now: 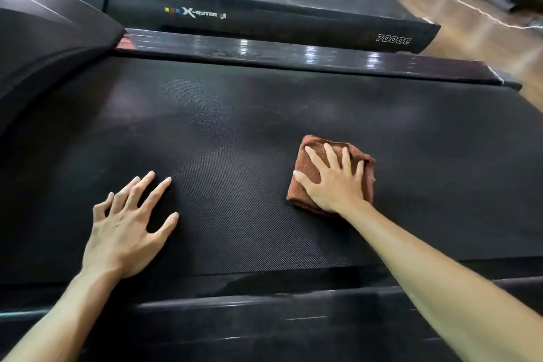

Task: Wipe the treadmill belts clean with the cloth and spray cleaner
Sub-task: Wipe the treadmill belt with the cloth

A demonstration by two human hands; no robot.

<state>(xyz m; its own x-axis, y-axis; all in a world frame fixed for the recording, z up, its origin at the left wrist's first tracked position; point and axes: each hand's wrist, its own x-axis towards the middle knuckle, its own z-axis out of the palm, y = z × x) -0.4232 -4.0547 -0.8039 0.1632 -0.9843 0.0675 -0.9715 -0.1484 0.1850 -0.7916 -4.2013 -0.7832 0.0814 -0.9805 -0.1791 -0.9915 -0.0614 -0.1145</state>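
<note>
A wide black textured treadmill belt [249, 132] fills the middle of the head view. A folded brown cloth [308, 185] lies flat on the belt, right of centre. My right hand [335, 179] presses down on the cloth with its fingers spread and straight. My left hand [129, 223] rests on the bare belt at the left, fingers spread, holding nothing. No spray bottle is in view.
A glossy black side rail [293, 59] runs along the belt's far edge, and another rail [264, 314] lies near me. The motor hood [44, 47] rises at the left. Two more treadmills [264, 6] stand beyond. Shiny brown floor [470, 20] lies at the right.
</note>
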